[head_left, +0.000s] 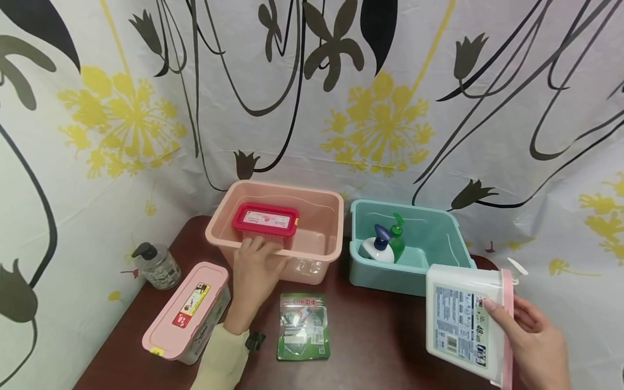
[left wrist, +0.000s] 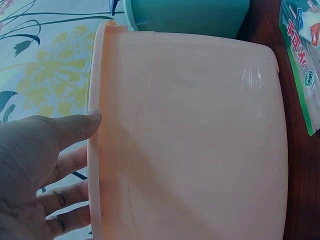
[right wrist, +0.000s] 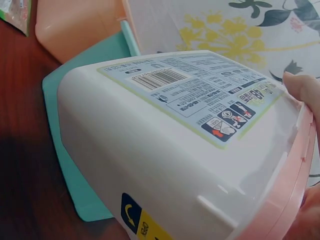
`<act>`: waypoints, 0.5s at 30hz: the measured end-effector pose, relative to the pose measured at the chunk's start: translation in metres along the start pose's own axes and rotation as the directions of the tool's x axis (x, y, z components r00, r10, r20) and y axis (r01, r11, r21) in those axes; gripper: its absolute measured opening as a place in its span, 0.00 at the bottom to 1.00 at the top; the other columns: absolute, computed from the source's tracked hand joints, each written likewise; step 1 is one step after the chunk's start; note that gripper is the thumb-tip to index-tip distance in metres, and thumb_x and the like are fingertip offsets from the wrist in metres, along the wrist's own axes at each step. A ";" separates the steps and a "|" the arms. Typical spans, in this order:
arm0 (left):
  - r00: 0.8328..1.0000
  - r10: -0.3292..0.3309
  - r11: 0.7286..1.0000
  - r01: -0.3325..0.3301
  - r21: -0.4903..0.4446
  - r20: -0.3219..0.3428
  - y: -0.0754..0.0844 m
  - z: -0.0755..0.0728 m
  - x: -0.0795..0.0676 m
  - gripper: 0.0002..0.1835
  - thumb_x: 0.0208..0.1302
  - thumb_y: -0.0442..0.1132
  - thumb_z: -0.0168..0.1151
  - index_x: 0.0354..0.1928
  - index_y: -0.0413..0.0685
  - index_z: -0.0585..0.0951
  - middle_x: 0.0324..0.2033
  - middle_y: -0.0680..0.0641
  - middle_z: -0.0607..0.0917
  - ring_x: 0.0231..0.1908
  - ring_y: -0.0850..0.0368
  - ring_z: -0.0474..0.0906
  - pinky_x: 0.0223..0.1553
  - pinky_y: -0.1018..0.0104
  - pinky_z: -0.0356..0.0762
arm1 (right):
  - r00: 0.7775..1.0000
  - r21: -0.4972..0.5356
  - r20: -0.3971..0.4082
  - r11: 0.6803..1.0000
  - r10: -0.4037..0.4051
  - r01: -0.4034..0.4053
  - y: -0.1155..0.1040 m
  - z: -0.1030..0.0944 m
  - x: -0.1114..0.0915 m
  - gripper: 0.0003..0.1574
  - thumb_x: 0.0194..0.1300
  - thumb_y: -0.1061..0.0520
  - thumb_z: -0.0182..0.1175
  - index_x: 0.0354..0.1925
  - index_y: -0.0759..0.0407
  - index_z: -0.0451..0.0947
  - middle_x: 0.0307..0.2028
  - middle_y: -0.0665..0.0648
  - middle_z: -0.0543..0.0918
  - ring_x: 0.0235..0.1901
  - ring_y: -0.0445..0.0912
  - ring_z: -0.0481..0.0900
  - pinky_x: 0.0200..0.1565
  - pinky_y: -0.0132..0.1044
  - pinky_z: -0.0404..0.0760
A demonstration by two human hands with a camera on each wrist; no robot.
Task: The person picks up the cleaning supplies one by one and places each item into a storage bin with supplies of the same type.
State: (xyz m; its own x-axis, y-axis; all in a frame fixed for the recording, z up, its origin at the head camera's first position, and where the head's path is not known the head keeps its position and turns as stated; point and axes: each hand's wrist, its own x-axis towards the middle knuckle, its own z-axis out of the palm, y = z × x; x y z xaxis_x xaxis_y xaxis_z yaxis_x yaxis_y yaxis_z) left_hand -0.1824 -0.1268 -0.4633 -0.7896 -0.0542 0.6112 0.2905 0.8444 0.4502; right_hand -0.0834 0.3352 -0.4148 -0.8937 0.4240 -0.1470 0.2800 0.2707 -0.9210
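My left hand (head_left: 255, 276) is at the front rim of a peach plastic bin (head_left: 312, 250), thumb outside and fingers reaching over the rim. In the left wrist view, the thumb touches the rim while the fingertips are hidden behind it. Inside the bin, a clear container with a red lid (head_left: 265, 219) stands at the left, close to those fingers. My right hand (head_left: 538, 338) grips a white tub (head_left: 463, 319) by its pink lid end. Held up on its side at the right, the tub shows its printed label (right wrist: 200, 90).
A teal bin (head_left: 302, 276) is absent of overlap with the peach bin (left wrist: 200, 125); it holds a white pump bottle (head_left: 379, 248) and a green one (head_left: 397, 235). A pink-lidded box (head_left: 190, 309), a clear pump bottle (head_left: 158, 266) and a green pouch (head_left: 303, 327) rest on the dark table.
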 end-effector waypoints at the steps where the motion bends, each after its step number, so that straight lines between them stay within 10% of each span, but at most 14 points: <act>1: 1.000 -0.001 1.000 0.001 0.001 0.003 0.000 0.000 0.000 0.22 0.43 0.56 0.74 0.39 0.54 0.86 0.37 0.52 0.83 0.42 0.52 0.73 0.46 0.51 0.66 | 1.000 0.039 0.007 0.999 -0.008 0.007 -0.001 0.000 0.000 0.36 0.58 0.50 0.66 0.63 0.50 0.65 0.29 0.30 0.81 0.25 0.39 0.84 0.24 0.40 0.81; 15: 1.000 0.005 1.000 -0.005 0.011 -0.007 -0.001 0.001 0.000 0.22 0.43 0.56 0.74 0.39 0.55 0.85 0.37 0.52 0.83 0.42 0.52 0.73 0.45 0.52 0.66 | 0.999 0.124 0.006 0.992 -0.039 0.038 -0.009 0.001 0.004 0.29 0.58 0.52 0.66 0.58 0.49 0.71 0.28 0.33 0.83 0.23 0.41 0.85 0.22 0.40 0.80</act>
State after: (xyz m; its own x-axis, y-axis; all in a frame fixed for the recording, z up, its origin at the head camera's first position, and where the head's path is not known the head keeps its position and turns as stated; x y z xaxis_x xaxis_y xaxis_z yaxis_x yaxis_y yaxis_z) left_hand -0.1830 -0.1269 -0.4642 -0.7841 -0.0535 0.6183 0.2886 0.8505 0.4396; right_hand -0.0903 0.3336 -0.4072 -0.9060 0.4079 -0.1128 0.1999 0.1775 -0.9636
